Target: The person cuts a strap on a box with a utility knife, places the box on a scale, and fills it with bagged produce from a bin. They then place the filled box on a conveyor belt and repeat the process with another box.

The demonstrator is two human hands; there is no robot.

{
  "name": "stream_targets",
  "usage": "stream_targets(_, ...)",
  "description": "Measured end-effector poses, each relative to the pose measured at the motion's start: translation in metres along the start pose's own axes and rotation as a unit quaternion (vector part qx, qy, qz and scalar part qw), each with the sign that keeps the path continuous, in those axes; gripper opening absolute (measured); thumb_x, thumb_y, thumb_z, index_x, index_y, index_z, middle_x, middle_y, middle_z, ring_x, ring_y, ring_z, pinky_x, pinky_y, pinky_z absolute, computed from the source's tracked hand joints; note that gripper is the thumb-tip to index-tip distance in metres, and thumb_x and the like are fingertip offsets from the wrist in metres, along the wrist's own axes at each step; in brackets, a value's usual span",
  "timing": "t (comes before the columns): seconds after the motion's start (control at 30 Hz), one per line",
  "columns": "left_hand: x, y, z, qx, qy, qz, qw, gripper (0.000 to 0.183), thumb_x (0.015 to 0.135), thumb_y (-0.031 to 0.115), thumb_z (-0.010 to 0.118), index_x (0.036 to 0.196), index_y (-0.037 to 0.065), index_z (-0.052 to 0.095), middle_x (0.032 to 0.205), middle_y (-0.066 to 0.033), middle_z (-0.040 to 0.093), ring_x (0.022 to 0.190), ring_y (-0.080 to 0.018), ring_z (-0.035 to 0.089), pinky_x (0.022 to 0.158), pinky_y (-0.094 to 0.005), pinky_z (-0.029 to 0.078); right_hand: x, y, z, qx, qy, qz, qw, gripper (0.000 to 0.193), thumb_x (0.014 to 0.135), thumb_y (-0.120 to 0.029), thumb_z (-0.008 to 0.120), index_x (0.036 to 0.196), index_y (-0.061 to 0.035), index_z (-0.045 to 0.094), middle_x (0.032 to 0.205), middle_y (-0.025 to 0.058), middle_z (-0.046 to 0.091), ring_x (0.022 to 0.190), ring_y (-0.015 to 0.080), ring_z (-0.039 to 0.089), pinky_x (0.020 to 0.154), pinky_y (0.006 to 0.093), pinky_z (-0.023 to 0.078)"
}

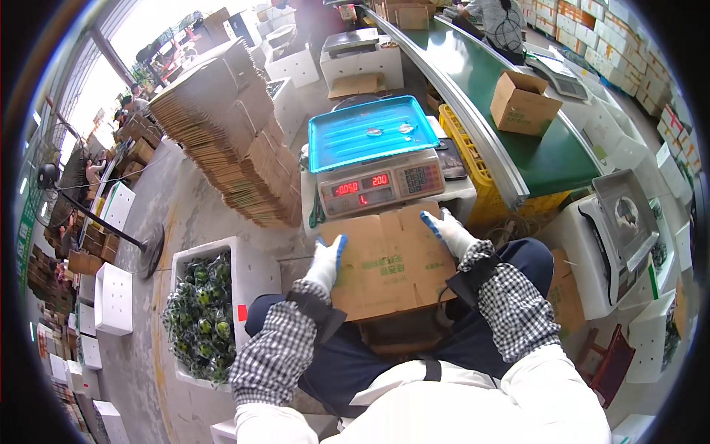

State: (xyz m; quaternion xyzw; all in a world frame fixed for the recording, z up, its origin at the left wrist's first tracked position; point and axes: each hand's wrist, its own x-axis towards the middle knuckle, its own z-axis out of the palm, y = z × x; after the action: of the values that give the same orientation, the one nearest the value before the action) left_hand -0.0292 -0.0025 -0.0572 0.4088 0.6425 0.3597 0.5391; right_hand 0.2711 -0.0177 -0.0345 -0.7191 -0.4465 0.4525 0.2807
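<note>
Over my lap, a flattened brown cardboard box (392, 266) with green print is held between my two gloved hands. My left hand (324, 264), in a white glove with blue fingertips, grips its left edge, the thumb lying on top. At the upper right edge, my right hand (450, 233) is closed on it in a matching glove. The fingers under the cardboard are hidden. Just beyond stands a digital scale (381, 183) with lit red figures, and a blue tray (373, 133) rests on it.
A tall stack of flattened boxes (229, 133) rises at the left. Nearer, a white foam box (259, 270) holds bagged green produce (201, 314). An open carton (523, 103) sits on the green conveyor belt (470, 55). Another scale (617, 222) is at the right.
</note>
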Motion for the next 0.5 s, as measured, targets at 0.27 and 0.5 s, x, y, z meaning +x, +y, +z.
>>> stream_targets(0.27, -0.103, 0.145, -0.011, -0.371, -0.131, 0.18, 0.902, 0.048, 0.085, 0.049, 0.054, 0.11, 0.007, 0.057, 0.103, -0.0056, 0.06, 0.094, -0.0171, 0.057, 0.086, -0.0338, 0.045, -0.053, -0.096, -0.058, 0.497, -0.144, -0.305, 0.8, 0.043, 0.094, -0.026, 0.046, 0.13, -0.0039, 0.037, 0.119, 0.0047, 0.052, 0.113, 0.0098, 0.048, 0.091, 0.0207, 0.038)
stream_targets(0.5, -0.1, 0.145, -0.013, -0.356, 0.06, 0.266, 0.894, 0.056, 0.086, 0.054, 0.046, 0.119, 0.008, 0.05, 0.112, -0.0085, 0.056, 0.102, -0.0225, 0.055, 0.092, -0.0377, 0.042, -0.069, -0.142, -0.052, 0.436, -0.073, -0.275, 0.854, 0.039, 0.084, -0.029, 0.064, 0.111, -0.0072, 0.046, 0.11, 0.0049, 0.057, 0.098, 0.0073, 0.053, 0.081, 0.0194, 0.042)
